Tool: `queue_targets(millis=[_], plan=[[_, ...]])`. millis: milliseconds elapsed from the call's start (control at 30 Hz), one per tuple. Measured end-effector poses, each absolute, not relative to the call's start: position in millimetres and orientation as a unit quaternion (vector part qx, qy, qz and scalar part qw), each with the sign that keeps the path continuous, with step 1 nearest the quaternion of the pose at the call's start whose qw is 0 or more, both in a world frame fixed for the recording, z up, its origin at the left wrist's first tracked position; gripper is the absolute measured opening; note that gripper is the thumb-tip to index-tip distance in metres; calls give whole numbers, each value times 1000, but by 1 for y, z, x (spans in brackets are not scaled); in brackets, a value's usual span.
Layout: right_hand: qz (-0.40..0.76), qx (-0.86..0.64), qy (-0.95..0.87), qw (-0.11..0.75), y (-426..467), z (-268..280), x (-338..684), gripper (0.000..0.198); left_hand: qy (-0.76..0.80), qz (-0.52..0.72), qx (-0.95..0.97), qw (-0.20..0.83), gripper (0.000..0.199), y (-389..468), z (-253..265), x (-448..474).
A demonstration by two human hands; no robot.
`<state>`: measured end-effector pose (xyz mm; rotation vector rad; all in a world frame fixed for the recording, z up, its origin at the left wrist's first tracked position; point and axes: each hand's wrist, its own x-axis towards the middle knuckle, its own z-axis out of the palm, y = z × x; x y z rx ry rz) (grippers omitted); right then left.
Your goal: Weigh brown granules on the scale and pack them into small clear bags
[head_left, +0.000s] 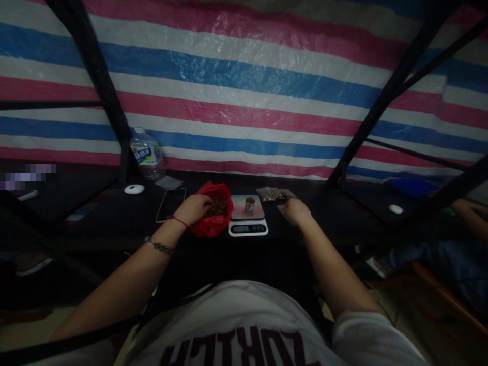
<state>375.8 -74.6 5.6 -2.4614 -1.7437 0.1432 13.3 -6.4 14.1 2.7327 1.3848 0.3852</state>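
Note:
My left hand (195, 207) reaches over the near-left side of a red plastic bag (208, 224). Its fingers are drawn together at the brown loose bits (218, 206) inside; what they pinch, if anything, is too small to tell. To the right of the bag stands a white kitchen scale (248, 228) with a metal plate, bearing a small metal cup (249, 204) filled with brown material. My right hand (298, 211) is closed on a small clear plastic bag (288, 216), partly hidden by the fingers. Just beyond it lie small filled clear packets (270, 193).
A phone (170, 204) lies left of the red bag. Behind it are a clear plastic sheet (170, 182), a white mouse-like object (134, 189) and a large plastic bottle (148, 155). Black frame bars (362, 122) rise at both sides. At far right another person's arm (473, 216) shows.

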Motion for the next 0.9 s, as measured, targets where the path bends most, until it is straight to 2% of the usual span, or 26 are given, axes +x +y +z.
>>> queue_targets(millis=[133, 300, 467, 633, 900], plan=[[-19, -825, -557, 99, -81, 24, 389, 34, 455, 131, 880, 36, 28, -6, 13, 12], [-81, -776, -571, 255, -93, 51, 392, 29, 441, 131, 887, 39, 25, -6, 12, 14], [-21, -642, -650, 407, -109, 69, 351, 27, 430, 135, 892, 44, 25, -8, 12, 18], [38, -544, -702, 459, -121, 90, 305, 24, 426, 134, 894, 34, 27, -9, 11, 17], [3, -532, -672, 516, -137, 111, 302, 22, 411, 33, 908, 70, 31, -12, 19, 22]])
